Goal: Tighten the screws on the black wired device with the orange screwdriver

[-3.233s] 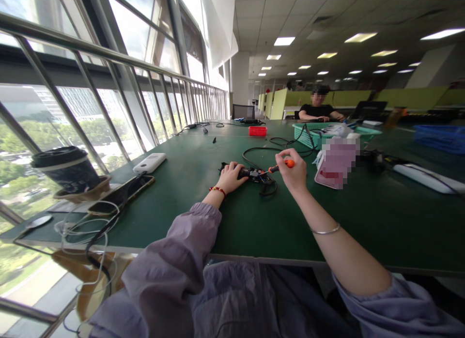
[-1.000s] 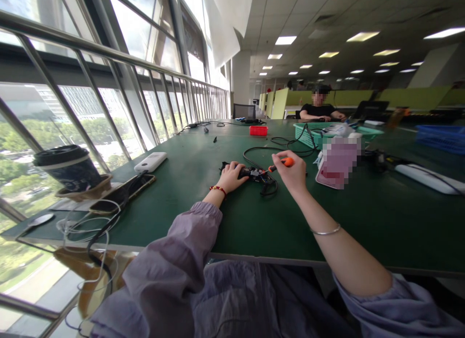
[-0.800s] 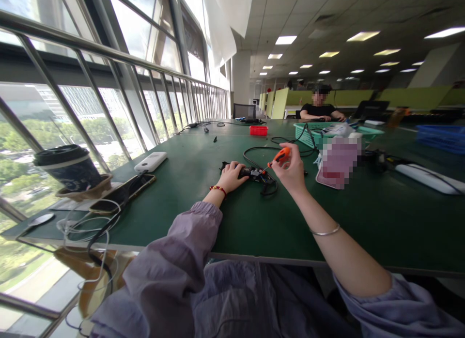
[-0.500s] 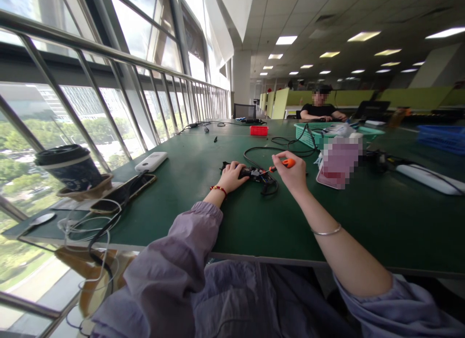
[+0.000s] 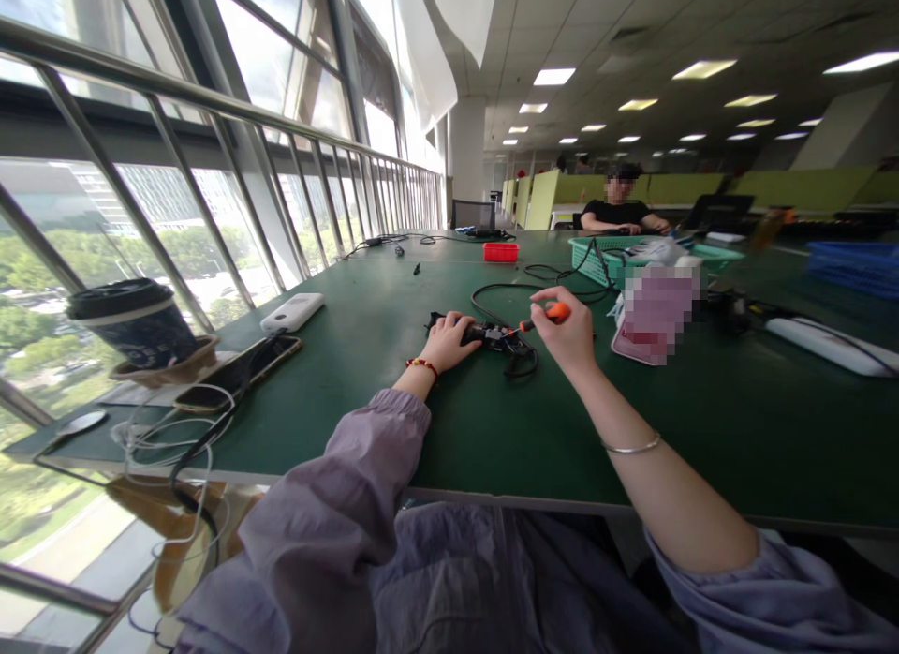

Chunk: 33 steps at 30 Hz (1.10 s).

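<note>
My left hand (image 5: 448,341) lies closed over the left end of a small black device (image 5: 492,335) on the green table (image 5: 365,382), pressing it down. A black cable (image 5: 502,303) loops away from the device toward the back. My right hand (image 5: 570,334) is closed on a small screwdriver with an orange handle (image 5: 552,313). Its thin shaft points left and down, with the tip on the device's exposed middle. What the tip touches is too small to make out.
A lidded paper cup (image 5: 133,328), a phone (image 5: 235,370), white earphone wires (image 5: 161,434) and a white power bank (image 5: 291,313) lie at the left. A pink blurred item (image 5: 653,312), a green basket (image 5: 604,254), a red box (image 5: 500,252) stand farther back. Another person (image 5: 619,209) sits opposite.
My right hand briefly lifted and tilted the screwdriver up about 0.8 s ago, then lowered it back so the tip rests on the device. My left hand has stayed in place.
</note>
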### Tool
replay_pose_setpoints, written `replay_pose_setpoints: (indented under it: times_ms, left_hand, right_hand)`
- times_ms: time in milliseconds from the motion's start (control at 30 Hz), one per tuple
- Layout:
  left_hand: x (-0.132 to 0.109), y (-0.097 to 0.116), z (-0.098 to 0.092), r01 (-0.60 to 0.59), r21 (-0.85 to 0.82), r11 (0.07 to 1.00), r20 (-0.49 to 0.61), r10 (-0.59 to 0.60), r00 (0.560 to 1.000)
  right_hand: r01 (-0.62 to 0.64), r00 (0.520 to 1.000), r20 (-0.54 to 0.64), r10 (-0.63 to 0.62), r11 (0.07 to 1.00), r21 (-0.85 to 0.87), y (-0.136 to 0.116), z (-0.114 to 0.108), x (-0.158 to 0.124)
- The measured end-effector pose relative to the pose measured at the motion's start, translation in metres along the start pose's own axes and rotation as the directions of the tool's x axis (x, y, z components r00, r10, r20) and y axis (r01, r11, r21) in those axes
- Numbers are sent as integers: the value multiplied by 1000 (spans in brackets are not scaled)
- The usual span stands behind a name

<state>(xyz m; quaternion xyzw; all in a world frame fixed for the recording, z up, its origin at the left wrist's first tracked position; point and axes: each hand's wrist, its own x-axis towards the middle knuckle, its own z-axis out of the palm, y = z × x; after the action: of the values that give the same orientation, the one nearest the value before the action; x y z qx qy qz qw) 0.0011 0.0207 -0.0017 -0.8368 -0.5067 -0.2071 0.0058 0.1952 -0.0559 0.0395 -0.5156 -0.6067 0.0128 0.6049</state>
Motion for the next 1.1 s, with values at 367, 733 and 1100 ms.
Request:
replay_pose_setpoints:
  times_ms: [367,733,1100]
  left_hand:
    - [0,0,-1,1,-2,1000,1,-1,1000]
    - [0,0,-1,5,6,1000,0,-5,1000]
    - [0,1,0,5,0,1000,-2,-5,1000]
  right_hand:
    - [15,1000,3,-15,1000,-4,0,1,0]
    - [17,1000,8,-17,1000,-26,-3,1,-2]
    - [-45,999,-32,44,998,-44,0,3,-1]
